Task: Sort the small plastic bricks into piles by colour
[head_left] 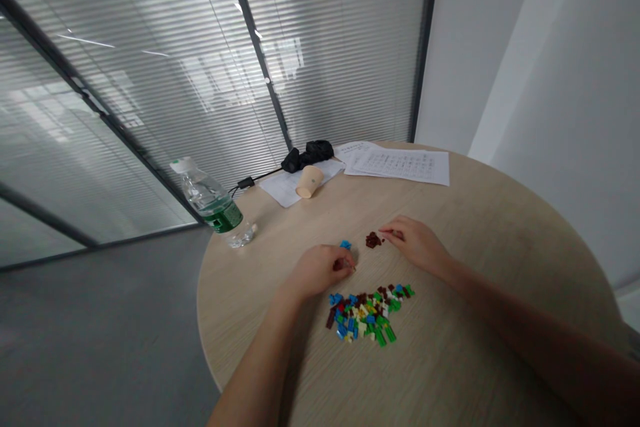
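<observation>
Right hand (pixel 417 245) reaches inward, fingertips nearly together just beside the brown bricks (pixel 373 240); left hand (pixel 320 270) arches, fingers curled, blue bricks (pixel 345 244) just beyond. I cannot tell whether either pinches anything. Nearer the body than both hands' fingertips lies the mixed pile (pixel 369 312).

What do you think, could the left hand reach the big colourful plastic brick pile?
Probably yes: the colourful plastic brick pile lies close to the left hand, with only light wood-look tabletop between.
</observation>
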A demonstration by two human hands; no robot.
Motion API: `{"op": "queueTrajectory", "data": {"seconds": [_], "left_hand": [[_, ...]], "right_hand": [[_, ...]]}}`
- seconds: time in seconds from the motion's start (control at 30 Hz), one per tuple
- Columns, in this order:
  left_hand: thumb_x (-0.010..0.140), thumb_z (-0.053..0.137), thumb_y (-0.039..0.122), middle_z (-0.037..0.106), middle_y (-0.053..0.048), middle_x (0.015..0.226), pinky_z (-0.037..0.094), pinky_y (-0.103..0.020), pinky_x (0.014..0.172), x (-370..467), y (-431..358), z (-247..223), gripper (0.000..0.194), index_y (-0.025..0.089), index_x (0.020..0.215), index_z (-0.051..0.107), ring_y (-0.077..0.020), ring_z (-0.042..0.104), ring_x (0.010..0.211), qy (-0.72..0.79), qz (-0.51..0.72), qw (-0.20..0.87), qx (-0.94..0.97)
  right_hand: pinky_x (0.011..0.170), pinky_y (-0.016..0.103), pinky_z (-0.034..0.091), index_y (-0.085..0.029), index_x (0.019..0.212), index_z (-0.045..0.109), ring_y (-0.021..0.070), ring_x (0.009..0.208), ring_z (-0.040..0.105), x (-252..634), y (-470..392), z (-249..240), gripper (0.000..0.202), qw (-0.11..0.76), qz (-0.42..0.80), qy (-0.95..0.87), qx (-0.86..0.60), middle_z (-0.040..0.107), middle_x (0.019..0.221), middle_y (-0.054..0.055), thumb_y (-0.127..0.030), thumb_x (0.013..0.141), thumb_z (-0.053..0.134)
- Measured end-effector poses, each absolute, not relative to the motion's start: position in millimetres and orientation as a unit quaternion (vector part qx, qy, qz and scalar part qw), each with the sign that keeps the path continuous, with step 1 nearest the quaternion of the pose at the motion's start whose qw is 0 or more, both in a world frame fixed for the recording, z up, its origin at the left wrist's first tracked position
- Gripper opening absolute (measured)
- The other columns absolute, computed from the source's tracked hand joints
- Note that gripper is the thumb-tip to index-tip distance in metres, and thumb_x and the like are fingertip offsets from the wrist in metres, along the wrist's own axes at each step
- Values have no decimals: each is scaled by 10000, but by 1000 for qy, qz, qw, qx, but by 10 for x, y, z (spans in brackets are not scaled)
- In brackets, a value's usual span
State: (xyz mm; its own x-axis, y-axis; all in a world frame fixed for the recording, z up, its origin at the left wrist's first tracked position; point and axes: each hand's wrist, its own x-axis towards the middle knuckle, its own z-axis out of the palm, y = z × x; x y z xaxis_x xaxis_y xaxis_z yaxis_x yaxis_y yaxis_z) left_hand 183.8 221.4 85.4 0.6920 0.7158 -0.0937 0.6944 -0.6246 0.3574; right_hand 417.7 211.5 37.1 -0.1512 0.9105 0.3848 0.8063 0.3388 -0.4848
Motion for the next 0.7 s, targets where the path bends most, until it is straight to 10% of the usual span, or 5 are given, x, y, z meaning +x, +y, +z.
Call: {"op": "queueTrajectory", "data": {"seconds": [0.7], "left_hand": [[792,459,229,631,1,765,368,-213,631,1807,2224,876,205,200,884,640,-117,534,659,387,70,177,902]], "right_hand": [[784,264,428,-203,974,688,139,851,547,3723,1696,565,264,235,185,-910,-287,622,904,52,-136,861,459]]}}
